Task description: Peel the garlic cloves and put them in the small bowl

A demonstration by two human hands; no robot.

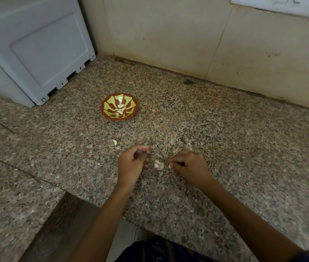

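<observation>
Garlic cloves (120, 110), about five, lie in one small bowl (133, 103).

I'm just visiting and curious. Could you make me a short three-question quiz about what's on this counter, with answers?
1. True or false: the small bowl already holds peeled cloves.
2. What lies on the counter between the left hand and the right hand? A) a knife B) a garlic piece with papery skin C) a spoon
3. Fill in: a single loose clove lies between the left hand and the ____.

Key: 1 true; 2 B; 3 bowl.
</observation>
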